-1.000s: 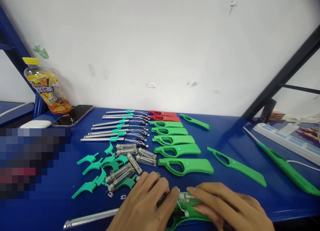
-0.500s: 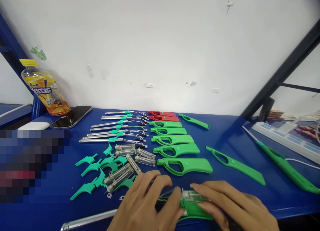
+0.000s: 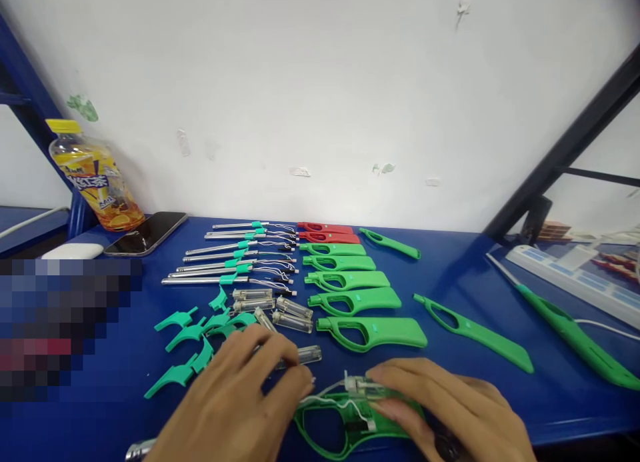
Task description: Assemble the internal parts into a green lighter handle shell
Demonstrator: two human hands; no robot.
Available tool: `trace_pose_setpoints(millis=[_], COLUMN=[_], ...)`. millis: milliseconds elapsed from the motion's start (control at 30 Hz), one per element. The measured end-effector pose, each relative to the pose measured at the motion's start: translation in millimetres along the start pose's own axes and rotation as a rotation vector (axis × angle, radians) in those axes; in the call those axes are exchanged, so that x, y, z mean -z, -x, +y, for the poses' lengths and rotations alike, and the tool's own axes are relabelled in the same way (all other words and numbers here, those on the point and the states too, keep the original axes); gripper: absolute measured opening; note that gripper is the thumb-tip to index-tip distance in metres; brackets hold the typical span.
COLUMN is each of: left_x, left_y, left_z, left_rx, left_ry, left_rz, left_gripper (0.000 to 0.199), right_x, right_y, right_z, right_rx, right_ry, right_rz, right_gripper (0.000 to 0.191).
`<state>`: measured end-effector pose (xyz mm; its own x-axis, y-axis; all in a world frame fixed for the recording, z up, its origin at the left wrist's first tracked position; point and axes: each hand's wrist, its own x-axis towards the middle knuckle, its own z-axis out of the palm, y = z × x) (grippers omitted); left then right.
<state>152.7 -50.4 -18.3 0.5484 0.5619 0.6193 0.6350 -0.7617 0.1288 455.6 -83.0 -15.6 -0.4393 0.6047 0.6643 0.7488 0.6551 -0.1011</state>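
My right hand (image 3: 445, 402) is closed around a clear gas tank (image 3: 359, 386), its valve end showing past the fingers, over an open green lighter half-shell (image 3: 325, 432). White wires (image 3: 325, 401) and a small black part lie in that shell. My left hand (image 3: 245, 389) is up and to the left of the shell, with thumb and index finger pressed together; a tiny white bit shows at the fingertips, too small to name. Just behind those fingers lies another clear tank (image 3: 307, 354). A metal lighter tube (image 3: 140, 450) sticks out under my left wrist.
Teal trigger pieces (image 3: 183, 335) and clear tanks (image 3: 293, 322) lie left of centre. Behind them are rows of metal tubes with wires (image 3: 210, 281) and green and red half-shells (image 3: 373, 332). A finished-looking green lighter (image 3: 570, 332), power strip (image 3: 565, 275), phone (image 3: 147, 234) and drink bottle (image 3: 97, 182) stand around.
My left hand has moved left and back off the green shell, uncovering its loop and wires. The tank in my right hand has shifted slightly left. A tank now shows behind my left fingers.
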Motion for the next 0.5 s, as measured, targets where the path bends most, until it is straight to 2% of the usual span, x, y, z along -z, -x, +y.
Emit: trace_pose_setpoints(millis=[100, 267, 333, 400, 500], left_x=[5.8, 6.6, 6.4, 6.1, 4.5], left_y=[0.8, -2.7, -2.0, 0.2, 6.6], left_z=[-12.1, -17.7, -16.1, -13.3, -7.3], left_rx=[0.035, -0.005, -0.003, -0.039, -0.094], left_ry=[-0.047, -0.096, -0.133, -0.168, -0.227], left_rz=[0.024, -0.177, -0.18, -0.129, 0.048], left_gripper=[0.033, 0.037, 0.046, 0.053, 0.053], right_x=[-9.0, -27.4, -30.1, -27.5, -15.8], right_y=[-11.9, -31.5, -34.8, -32.8, -18.3], right_z=[-3.7, -12.6, -14.2, -14.1, -10.0], right_rx=[-0.029, -0.017, -0.01, -0.02, -0.052], right_ry=[-0.119, -0.131, -0.084, -0.051, -0.061], right_rz=[-0.053, -0.032, -0.035, -0.018, -0.045], right_gripper=[0.015, 0.031, 0.037, 0.04, 0.039])
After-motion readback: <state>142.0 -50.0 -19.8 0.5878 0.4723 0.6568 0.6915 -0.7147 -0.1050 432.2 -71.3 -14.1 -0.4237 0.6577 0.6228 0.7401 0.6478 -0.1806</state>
